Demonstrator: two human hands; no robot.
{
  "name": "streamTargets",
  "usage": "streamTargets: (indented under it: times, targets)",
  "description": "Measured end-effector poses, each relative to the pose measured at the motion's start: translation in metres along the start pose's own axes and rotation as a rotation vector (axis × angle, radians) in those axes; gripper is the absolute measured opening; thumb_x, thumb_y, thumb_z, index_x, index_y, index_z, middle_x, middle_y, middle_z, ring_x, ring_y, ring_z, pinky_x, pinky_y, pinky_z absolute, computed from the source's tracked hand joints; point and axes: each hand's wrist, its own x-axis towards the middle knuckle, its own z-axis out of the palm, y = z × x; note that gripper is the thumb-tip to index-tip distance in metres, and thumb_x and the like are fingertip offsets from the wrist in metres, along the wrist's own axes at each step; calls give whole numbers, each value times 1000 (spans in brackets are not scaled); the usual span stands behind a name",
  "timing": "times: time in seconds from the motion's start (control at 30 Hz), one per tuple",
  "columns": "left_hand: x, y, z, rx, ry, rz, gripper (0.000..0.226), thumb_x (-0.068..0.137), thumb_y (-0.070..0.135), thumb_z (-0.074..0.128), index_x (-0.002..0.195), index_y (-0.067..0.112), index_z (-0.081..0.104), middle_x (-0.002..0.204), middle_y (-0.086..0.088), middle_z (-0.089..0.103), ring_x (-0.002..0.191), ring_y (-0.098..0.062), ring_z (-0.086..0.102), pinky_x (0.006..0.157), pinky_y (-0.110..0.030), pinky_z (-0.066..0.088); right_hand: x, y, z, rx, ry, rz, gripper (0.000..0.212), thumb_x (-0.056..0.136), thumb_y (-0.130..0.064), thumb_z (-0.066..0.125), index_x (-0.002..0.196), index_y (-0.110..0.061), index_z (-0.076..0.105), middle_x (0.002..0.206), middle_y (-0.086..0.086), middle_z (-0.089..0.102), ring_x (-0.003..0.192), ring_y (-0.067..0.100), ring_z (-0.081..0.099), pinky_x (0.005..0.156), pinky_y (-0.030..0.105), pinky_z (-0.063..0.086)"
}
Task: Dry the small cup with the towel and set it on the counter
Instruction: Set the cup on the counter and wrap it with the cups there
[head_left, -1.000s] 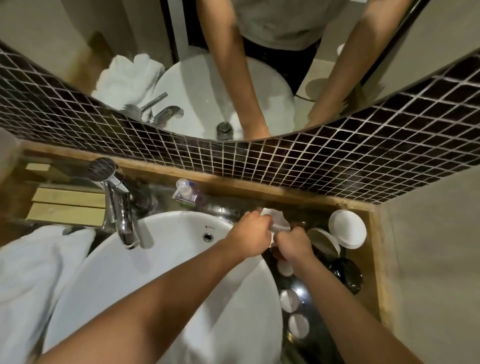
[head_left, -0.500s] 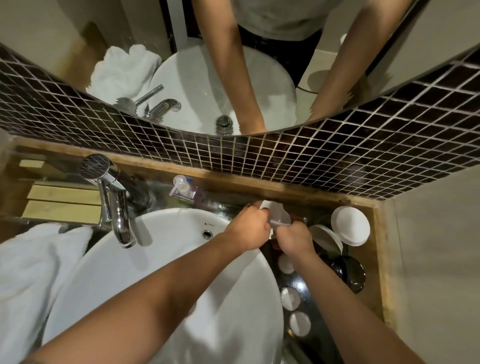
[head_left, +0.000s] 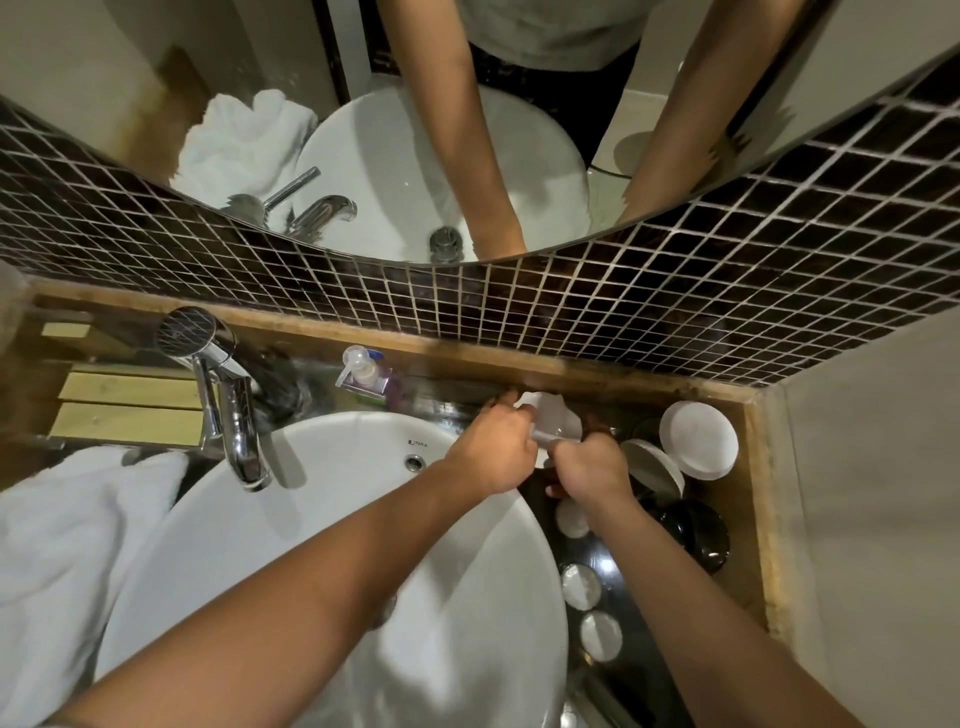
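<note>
Since a second ago, our left hand (head_left: 493, 449) and right hand (head_left: 592, 467) barely shifted, both closed around the small cup (head_left: 558, 428) at two o'clock of the basin (head_left: 332, 519); we should rotate it while wiping.

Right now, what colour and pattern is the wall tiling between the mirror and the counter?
Dark brown-black small square tiles with pale grout lines, clearest in the head view.

Landmark: basin (head_left: 322, 545), set on counter (head_left: 748, 582). Faucet (head_left: 228, 410) at its back-left rim. Soap bottle (head_left: 363, 371) behind basin, against tiled wall (head_left: 571, 322). Towel (head_left: 67, 561) left of basin. Two plates (head_left: 698, 439) right of basin, back corner; dark bowl (head_left: 693, 535) nearer than plates.
</note>
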Motion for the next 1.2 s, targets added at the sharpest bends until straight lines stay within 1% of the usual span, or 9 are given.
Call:
streamTargets:
  times: [0.1,0.23,0.3,0.33,0.4,0.43,0.6,0.83,1.2]
  targets:
    - [-8,2,-1,44,44,15,43,92,18,51,136,16,51,150,-9,36,136,-29,34,110,-41,35,-7,1,-5,-1,10,-22,24,90,-10,62,114,-11,59,99,12,66,77,27,69,63,46,65]
    - [-24,10,-4,174,96,162,41,94,22,50,135,17,50,149,-11,38,135,-27,34,111,-41,33,-22,16,-12,-64,25,-127,47,91,-9,63,136,-15,48,106,11,67,74,23,69,44,25,54]
    - [-33,14,-3,234,102,239,40,94,24,50,134,18,50,147,-10,41,133,-27,37,110,-41,33,-32,27,-15,-64,28,-157,47,92,-7,61,136,-17,49,101,10,70,76,24,70,50,28,58]
    - [-36,17,-1,256,96,269,40,94,24,51,133,18,52,145,-9,44,131,-27,40,110,-42,34,-37,33,-17,-87,43,-168,45,93,-7,60,135,-17,51,104,10,71,82,23,70,61,33,61]
    - [-44,24,5,281,75,310,37,91,24,56,128,18,57,135,-8,51,123,-27,47,106,-42,39,-49,47,-21,-191,80,-194,38,95,-9,57,132,-16,56,114,8,70,93,19,64,82,35,57]
    - [-48,27,10,291,67,323,34,90,24,59,124,19,59,130,-7,54,118,-26,50,103,-42,42,-55,55,-23,-236,82,-205,34,95,-10,57,129,-16,59,115,8,70,94,17,62,84,33,54]
    - [-60,40,40,375,18,393,34,86,35,66,115,17,64,122,-6,58,108,-25,54,94,-39,47,-80,98,-28,-417,86,-237,20,92,-18,64,111,-25,64,108,-1,66,87,14,63,76,29,52]
    - [-57,53,64,482,-135,318,61,75,35,77,130,21,53,129,-7,51,114,-27,49,97,-40,44,-95,136,-30,-602,138,-308,45,88,-27,74,129,-31,56,130,-2,55,104,14,63,91,30,52]
    - [-41,64,76,560,-93,315,47,78,28,70,119,13,51,117,-12,47,105,-31,46,81,-39,45,-85,147,-29,-661,103,-380,54,91,-25,70,139,-29,46,139,4,48,114,18,58,92,32,53]
